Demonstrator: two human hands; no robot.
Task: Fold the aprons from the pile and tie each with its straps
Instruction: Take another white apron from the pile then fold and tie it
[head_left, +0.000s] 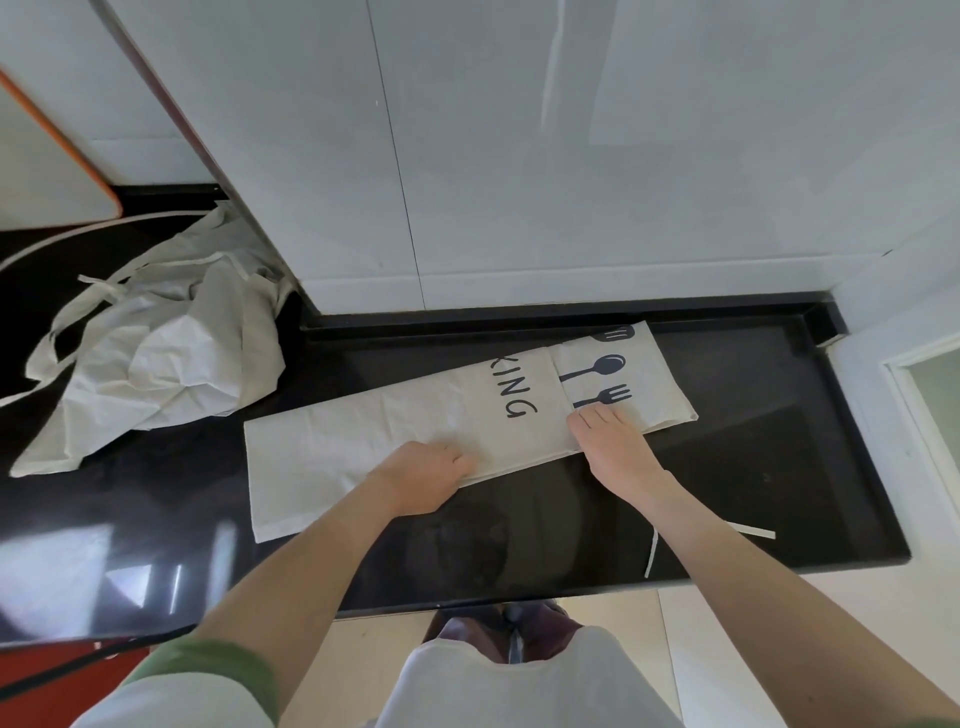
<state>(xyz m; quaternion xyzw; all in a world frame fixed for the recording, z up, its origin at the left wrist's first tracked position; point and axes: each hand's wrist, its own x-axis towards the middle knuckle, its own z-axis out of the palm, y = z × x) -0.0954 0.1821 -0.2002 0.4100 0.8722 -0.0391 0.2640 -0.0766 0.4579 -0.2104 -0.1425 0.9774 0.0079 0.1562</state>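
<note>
A cream apron (395, 426) lies folded into a long strip on the black counter (753, 467), showing the letters "KING" and dark spoon and fork prints. My left hand (426, 475) holds its near edge with curled fingers, the fingertips tucked at the fabric. Flat on the apron just below the fork print rests my right hand (613, 441), fingers straight. A white strap (652, 553) trails over the counter's front edge beside my right forearm. The crumpled pile of aprons (161, 348) with loose straps sits at the left.
A white tiled wall (519, 156) rises right behind the counter and juts out as a corner beside the pile. An orange-edged white board (47, 156) leans at the far left. A raised black rim bounds the counter at the right.
</note>
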